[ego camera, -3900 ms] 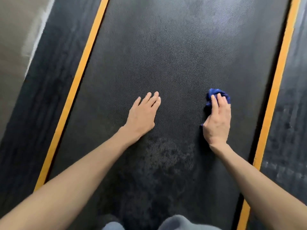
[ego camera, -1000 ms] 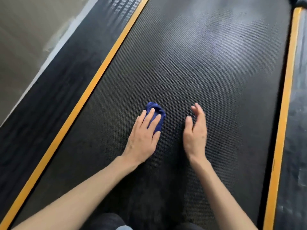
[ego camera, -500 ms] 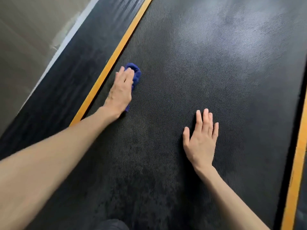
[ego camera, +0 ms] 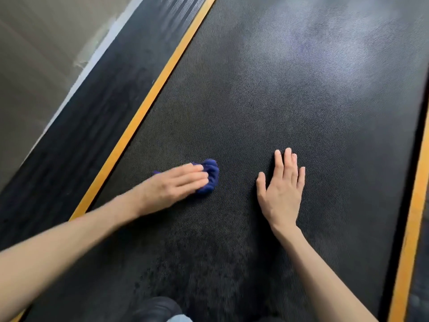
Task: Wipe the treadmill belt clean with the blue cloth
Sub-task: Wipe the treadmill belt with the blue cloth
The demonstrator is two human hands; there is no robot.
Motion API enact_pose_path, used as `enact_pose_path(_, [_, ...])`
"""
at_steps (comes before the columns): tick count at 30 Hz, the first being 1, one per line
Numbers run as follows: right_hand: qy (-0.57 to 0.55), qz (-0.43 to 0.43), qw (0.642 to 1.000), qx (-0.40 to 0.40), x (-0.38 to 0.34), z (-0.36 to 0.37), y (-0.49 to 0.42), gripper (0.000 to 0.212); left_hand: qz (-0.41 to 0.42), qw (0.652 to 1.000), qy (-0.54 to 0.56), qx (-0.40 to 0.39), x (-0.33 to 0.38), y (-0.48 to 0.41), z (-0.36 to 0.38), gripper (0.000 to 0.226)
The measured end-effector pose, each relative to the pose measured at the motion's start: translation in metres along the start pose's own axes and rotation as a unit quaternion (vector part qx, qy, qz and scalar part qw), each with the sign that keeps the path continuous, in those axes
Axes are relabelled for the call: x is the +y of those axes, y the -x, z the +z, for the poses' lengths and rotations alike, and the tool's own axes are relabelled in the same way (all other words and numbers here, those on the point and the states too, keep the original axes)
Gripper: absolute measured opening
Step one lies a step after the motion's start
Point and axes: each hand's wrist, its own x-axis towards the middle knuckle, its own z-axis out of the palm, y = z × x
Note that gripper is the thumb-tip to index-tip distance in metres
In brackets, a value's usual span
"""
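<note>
The treadmill belt [ego camera: 278, 101] fills almost everything I see, its long axis running away from me and slanting a little to the right. The ribbed side rail [ego camera: 92, 117] flanks it on my left, edged by an orange stripe [ego camera: 148, 101]. A second stripe [ego camera: 411, 217] on my right is partly cut off by the edge of the view.

My right hand [ego camera: 282, 191] lies flat on the belt, fingers straight and holding nothing, so I take it to be a brace. My left hand [ego camera: 171, 187] points across the belt toward it, with its fingers [ego camera: 197, 175] stretched out and pressing down on the blue cloth [ego camera: 210, 176].

The cloth is a bunched wad on the belt. It pokes out past my left fingertips, between my two hands but apart from the right. The left hand alone is on it, and the pale, hazy stretch of belt ahead looks like what remains to be wiped.

My left hand is smeared with motion, so I cannot see its thumb or how much cloth sits under the palm. I also cannot tell whether the mottled patch [ego camera: 204, 256] near me is damp or dirt.
</note>
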Motion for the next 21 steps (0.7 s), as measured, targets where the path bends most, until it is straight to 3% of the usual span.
enact_pose_path(3, [0.0, 0.002, 1.0, 0.003, -0.001, 0.0, 0.0, 0.062, -0.188, 0.98, -0.021, 0.064, -0.047, -0.002, -0.002, 0.035])
enact_pose_path(5, [0.001, 0.002, 1.0, 0.004, -0.002, 0.001, 0.001, 0.062, -0.343, 0.932, 0.027, 0.112, -0.054, -0.01, 0.001, 0.036])
enact_pose_path(7, [0.001, 0.003, 1.0, 0.007, -0.002, 0.001, 0.0, 0.062, -0.428, 0.889, 0.055, 0.156, -0.044, -0.022, 0.003, 0.034])
enact_pose_path(9, [-0.001, 0.005, 1.0, 0.01, -0.002, 0.001, 0.0, 0.062, -0.381, 0.909, 0.103, 0.132, -0.014, -0.035, 0.0, 0.034])
enact_pose_path(12, [-0.002, 0.007, 1.0, 0.018, -0.001, 0.002, 0.0, 0.063, -0.175, 0.974, 0.14, 0.042, 0.052, -0.042, 0.004, 0.063])
enact_pose_path(14, [-0.001, 0.008, 1.0, 0.024, 0.0, 0.002, 0.0, 0.062, -0.082, 0.987, 0.139, -0.009, 0.08, -0.03, 0.016, 0.041])
enact_pose_path(17, [-0.004, 0.006, 1.0, 0.02, 0.0, 0.002, 0.0, 0.062, 0.004, 0.997, 0.073, 0.0, 0.077, -0.012, 0.025, 0.041])
enact_pose_path(19, [-0.008, 0.006, 1.0, 0.017, 0.0, 0.0, 0.0, 0.062, -0.009, 0.999, 0.036, 0.017, 0.051, -0.019, 0.016, 0.04])
enact_pose_path(21, [-0.008, 0.006, 1.0, 0.013, 0.0, -0.001, 0.001, 0.062, -0.106, 0.993, 0.021, 0.057, 0.012, -0.027, 0.01, 0.037])
